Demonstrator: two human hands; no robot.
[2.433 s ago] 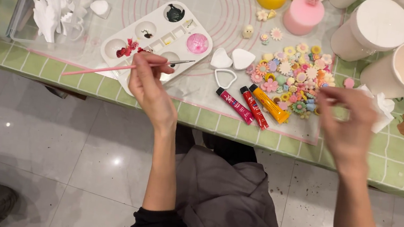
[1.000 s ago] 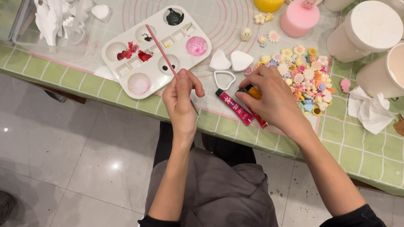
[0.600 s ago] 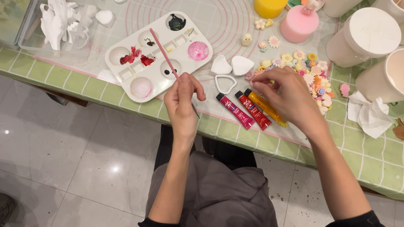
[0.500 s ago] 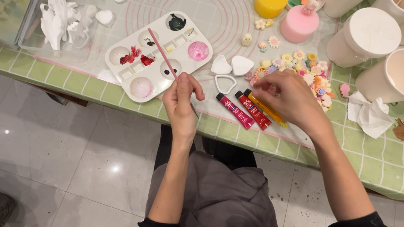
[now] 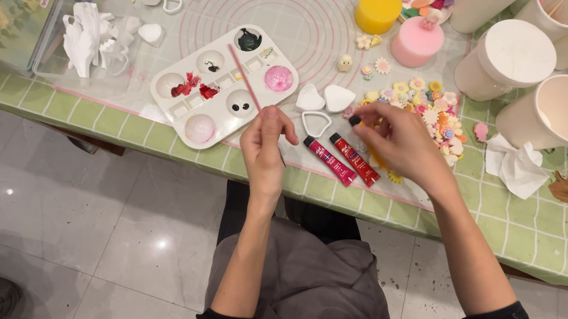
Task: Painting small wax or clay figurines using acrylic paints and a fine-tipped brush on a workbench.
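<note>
A person seated at a surface (image 5: 553, 248) covered in green grid-patterned cloth works with both hands; the arms are cut off at the near edge of the frame, and the far row of white paper cups (image 5: 558, 109) runs out of the top right corner. The left hand (image 5: 266, 147) has its fingers pressed together around a thin pink-handled paintbrush (image 5: 244, 79), whose handle slants up and left across a white plastic paint palette (image 5: 221, 87) with round wells of red, pink and dark green paint; the brush tip is hidden behind the hand. The right hand (image 5: 404, 140) curls over a tube with a black cap (image 5: 356, 121), fingers pinching it, though most of the tube is hidden under the palm and its colour is hard to make out. Two red paint tubes (image 5: 343, 160) lie side by side just left of that hand, near the surface's near edge. Small pastel flower charms (image 5: 435, 101) are partly covered by the right hand. Open cloth lies to the right of the wrist. Compared with half a second ago, three tubes lay together; now one has been lifted away.
</note>
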